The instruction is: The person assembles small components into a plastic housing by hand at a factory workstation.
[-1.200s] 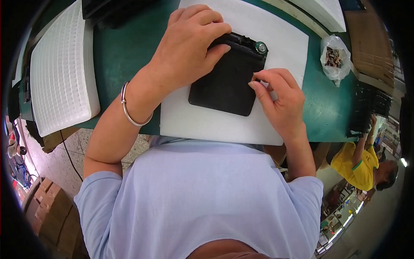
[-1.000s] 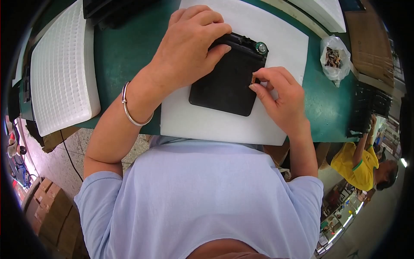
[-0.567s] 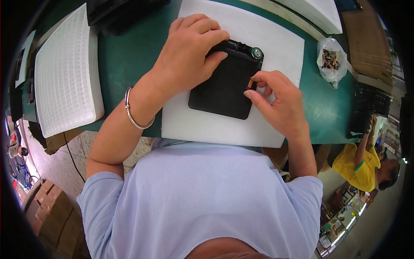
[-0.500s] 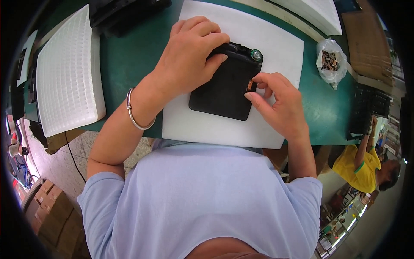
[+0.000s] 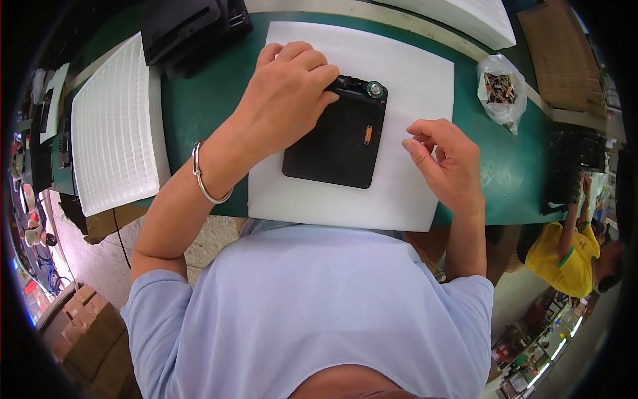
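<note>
A flat black device (image 5: 332,149) with rounded corners lies on a white foam sheet (image 5: 332,206). My left hand (image 5: 290,93) closes over its far left end; the fingertips are hidden behind that edge. At the far right corner sits a round part (image 5: 375,90), green with a silvery middle. A small copper-coloured strip (image 5: 368,135) rests on the panel near its right edge. To the right, above the foam and apart from the device, is my right hand (image 5: 448,159). Its thumb and index finger are slightly apart, and nothing shows between them.
A plastic bag (image 5: 502,93) of small brownish parts lies at the right. White ribbed foam (image 5: 116,126) stands at the left, near a black casing (image 5: 196,30) at the back. Beyond the table's right end is a person in a yellow shirt (image 5: 561,259).
My right hand has drawn away to the right from the copper-coloured strip, which now lies uncovered on the panel. My left hand keeps its place on the device. The whole view has shifted slightly.
</note>
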`<state>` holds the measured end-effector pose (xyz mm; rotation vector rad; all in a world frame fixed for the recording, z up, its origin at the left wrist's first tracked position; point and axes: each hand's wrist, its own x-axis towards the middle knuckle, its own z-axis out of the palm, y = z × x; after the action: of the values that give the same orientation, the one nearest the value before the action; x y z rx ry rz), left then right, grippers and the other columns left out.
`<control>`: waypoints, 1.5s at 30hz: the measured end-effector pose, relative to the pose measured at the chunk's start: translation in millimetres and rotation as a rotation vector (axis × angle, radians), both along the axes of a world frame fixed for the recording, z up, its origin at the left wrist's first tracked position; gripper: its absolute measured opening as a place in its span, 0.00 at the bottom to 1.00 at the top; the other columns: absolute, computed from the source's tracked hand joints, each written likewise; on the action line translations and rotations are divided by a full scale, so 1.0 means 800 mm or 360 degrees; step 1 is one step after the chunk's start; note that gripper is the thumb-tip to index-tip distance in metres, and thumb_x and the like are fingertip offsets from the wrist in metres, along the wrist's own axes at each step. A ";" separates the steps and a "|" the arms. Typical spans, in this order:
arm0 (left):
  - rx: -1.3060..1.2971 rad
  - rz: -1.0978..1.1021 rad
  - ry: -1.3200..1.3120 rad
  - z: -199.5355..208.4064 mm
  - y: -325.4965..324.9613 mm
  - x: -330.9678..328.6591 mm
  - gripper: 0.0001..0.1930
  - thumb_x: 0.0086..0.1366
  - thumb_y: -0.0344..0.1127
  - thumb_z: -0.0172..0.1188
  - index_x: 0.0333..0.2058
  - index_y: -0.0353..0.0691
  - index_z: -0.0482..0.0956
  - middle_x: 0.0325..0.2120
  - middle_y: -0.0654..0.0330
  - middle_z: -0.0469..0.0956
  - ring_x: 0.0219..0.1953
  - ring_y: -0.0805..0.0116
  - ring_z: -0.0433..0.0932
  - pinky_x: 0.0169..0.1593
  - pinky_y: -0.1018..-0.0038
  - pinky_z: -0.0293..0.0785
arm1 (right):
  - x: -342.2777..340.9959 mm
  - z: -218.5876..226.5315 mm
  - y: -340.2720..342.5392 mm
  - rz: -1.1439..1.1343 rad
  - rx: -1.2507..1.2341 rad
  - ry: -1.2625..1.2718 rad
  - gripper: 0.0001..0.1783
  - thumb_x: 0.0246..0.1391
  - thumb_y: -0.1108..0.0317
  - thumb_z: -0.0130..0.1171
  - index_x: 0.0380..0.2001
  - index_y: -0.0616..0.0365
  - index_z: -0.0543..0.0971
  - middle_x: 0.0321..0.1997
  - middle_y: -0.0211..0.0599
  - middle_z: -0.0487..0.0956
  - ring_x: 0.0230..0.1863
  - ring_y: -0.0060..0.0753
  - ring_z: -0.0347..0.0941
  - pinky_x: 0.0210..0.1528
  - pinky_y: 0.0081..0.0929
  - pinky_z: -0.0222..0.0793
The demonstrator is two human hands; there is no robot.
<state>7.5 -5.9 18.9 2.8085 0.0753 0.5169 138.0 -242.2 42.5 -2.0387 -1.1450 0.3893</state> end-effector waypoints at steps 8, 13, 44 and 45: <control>-0.0024 -0.0055 -0.0002 0.022 0.004 -0.006 0.13 0.59 0.29 0.64 0.43 0.37 0.78 0.42 0.54 0.77 0.47 0.54 0.75 0.54 0.64 0.70 | -0.004 0.001 -0.001 0.0066 0.0031 0.0029 0.09 0.51 0.73 0.67 0.37 0.58 0.81 0.33 0.34 0.80 0.26 0.26 0.74 0.29 0.22 0.71; -0.0082 -0.0078 0.0014 0.038 0.004 -0.009 0.13 0.60 0.29 0.64 0.43 0.35 0.78 0.42 0.53 0.76 0.45 0.53 0.76 0.49 0.66 0.74 | -0.021 -0.003 0.016 0.0070 0.0129 -0.0025 0.18 0.47 0.69 0.71 0.42 0.55 0.79 0.32 0.34 0.79 0.25 0.26 0.72 0.28 0.22 0.71; -0.0129 0.0476 0.0106 0.122 0.194 -0.224 0.13 0.60 0.28 0.65 0.44 0.34 0.78 0.42 0.51 0.78 0.44 0.51 0.79 0.49 0.67 0.74 | -0.005 -0.008 0.018 0.0009 0.0207 0.0321 0.14 0.52 0.79 0.64 0.44 0.62 0.78 0.26 0.25 0.74 0.23 0.12 0.64 0.24 0.13 0.57; -0.0068 0.0516 0.0085 0.124 0.213 -0.238 0.13 0.60 0.29 0.64 0.44 0.34 0.78 0.42 0.51 0.78 0.44 0.51 0.79 0.50 0.68 0.74 | -0.005 -0.009 0.022 0.0002 0.0197 0.0312 0.13 0.53 0.78 0.63 0.43 0.63 0.79 0.26 0.25 0.74 0.24 0.12 0.64 0.24 0.13 0.57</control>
<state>-182.5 164.8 117.9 2.7799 0.5525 0.5028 134.2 -224.8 35.6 -1.8488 -1.0253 0.4952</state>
